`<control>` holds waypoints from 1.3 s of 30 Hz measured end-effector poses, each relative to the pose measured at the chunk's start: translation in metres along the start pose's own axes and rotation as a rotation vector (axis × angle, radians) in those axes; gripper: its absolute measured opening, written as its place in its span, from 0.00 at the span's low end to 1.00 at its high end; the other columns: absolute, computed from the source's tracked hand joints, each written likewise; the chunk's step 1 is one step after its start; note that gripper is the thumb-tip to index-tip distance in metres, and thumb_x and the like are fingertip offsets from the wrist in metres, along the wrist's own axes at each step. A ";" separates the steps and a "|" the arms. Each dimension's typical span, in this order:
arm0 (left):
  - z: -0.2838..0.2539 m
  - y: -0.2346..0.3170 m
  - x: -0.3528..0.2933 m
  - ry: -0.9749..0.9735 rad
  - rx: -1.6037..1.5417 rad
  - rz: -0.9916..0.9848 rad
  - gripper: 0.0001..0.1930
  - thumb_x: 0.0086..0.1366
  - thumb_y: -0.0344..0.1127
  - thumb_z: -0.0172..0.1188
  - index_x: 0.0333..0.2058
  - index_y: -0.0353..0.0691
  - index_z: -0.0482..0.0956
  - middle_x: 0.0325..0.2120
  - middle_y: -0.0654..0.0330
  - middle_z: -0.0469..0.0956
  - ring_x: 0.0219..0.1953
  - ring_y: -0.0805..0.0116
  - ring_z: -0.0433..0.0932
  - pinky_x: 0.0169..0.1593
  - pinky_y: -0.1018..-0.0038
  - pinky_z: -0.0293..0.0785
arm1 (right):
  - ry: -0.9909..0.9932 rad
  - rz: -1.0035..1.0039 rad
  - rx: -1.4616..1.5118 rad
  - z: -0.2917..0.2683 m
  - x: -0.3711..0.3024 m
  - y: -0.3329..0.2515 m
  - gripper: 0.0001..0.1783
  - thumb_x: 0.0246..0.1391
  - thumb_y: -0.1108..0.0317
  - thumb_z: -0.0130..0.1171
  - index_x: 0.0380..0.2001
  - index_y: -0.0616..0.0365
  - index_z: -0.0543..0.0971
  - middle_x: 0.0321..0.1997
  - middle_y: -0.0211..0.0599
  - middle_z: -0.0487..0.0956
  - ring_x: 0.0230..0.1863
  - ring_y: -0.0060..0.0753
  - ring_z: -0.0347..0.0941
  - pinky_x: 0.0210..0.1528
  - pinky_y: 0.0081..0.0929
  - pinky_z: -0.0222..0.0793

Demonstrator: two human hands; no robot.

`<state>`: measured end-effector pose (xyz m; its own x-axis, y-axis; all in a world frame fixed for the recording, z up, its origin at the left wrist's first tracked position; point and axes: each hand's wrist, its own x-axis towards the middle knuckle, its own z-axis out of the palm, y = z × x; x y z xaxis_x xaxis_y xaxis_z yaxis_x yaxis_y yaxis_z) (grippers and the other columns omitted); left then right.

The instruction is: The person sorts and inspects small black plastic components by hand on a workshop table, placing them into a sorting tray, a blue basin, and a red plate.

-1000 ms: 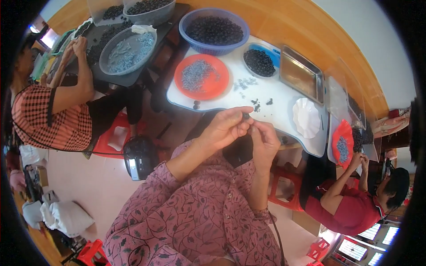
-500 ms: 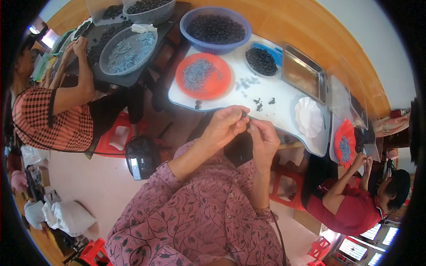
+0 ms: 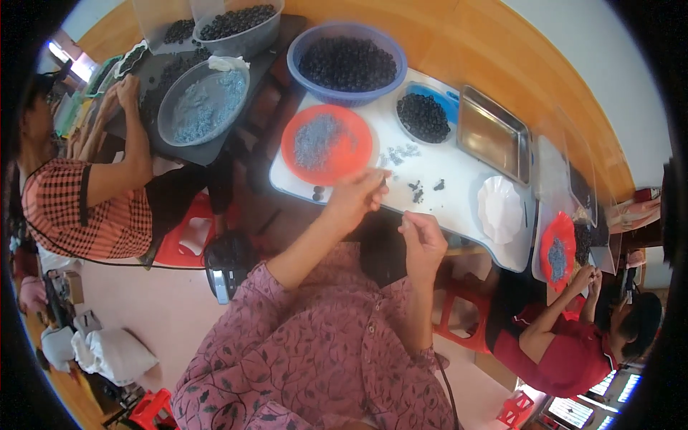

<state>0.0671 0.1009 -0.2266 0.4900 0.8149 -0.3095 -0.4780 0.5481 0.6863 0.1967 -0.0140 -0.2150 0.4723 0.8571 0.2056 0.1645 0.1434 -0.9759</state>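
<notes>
Holds left hand (image 3: 356, 201) at the near edge of the white table (image 3: 459, 161), in this view, with thumb and fingertips narrow on, apparently, a small dark piece (image 3: 384, 183). Partly hidden; cannot tell its exact shape.

Holds right hand (image 3: 424, 244) apart from the left, nearer the body and short of the table edge, with thumb and fingers drawn in. Cannot tell of anything between the tips.

Risk 1: could lose the piece. Gripped by tips alone, with no second hand beneath; on a slack pinch, could drop to the table, or past its edge to the floor (image 3: 186, 308).

Risk 2: two dark beads (image 3: 317, 193) by the edge, below the red plate (image 3: 364, 147) in view. Could roll off if nudged by the left forearm or jolted with the table.

Risk 3: loose clear bits (image 3: 400, 154) and dark fragments (image 3: 417, 192), both near the left fingertips. Could get mixed by a low sweep of that hand.

Risk 4: could tip the plate by catching its rim with the left knuckles, spilling the contents.
</notes>
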 end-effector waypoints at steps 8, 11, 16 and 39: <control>0.010 0.118 0.091 0.152 0.278 0.334 0.12 0.67 0.39 0.57 0.38 0.35 0.77 0.27 0.59 0.78 0.23 0.78 0.72 0.26 0.82 0.68 | -0.015 0.072 0.005 -0.004 0.009 0.016 0.07 0.55 0.81 0.57 0.38 0.65 0.80 0.37 0.32 0.77 0.36 0.21 0.73 0.39 0.20 0.75; 0.016 0.142 0.121 0.228 0.178 0.396 0.12 0.67 0.38 0.57 0.39 0.34 0.75 0.29 0.55 0.80 0.25 0.74 0.75 0.31 0.80 0.72 | -0.010 0.085 -0.028 -0.009 0.012 0.025 0.07 0.55 0.81 0.57 0.38 0.64 0.80 0.37 0.31 0.77 0.37 0.20 0.73 0.38 0.19 0.74; 0.018 0.097 0.115 0.187 0.502 0.449 0.14 0.65 0.35 0.60 0.44 0.31 0.77 0.30 0.60 0.80 0.26 0.78 0.74 0.31 0.81 0.71 | 0.074 0.052 -0.180 -0.019 0.020 0.045 0.07 0.52 0.82 0.59 0.36 0.63 0.80 0.32 0.34 0.77 0.29 0.21 0.74 0.33 0.17 0.69; 0.075 -0.085 0.112 -0.199 1.640 0.598 0.07 0.50 0.33 0.64 0.26 0.37 0.80 0.31 0.50 0.74 0.36 0.52 0.76 0.38 0.61 0.76 | 0.282 0.011 -0.609 -0.065 0.060 0.078 0.09 0.52 0.79 0.57 0.38 0.63 0.80 0.34 0.39 0.78 0.33 0.30 0.74 0.37 0.26 0.72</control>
<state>0.2172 0.1316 -0.2708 0.6706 0.7138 0.2021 0.4914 -0.6315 0.5998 0.2937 0.0165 -0.2740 0.6711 0.6833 0.2876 0.5786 -0.2402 -0.7795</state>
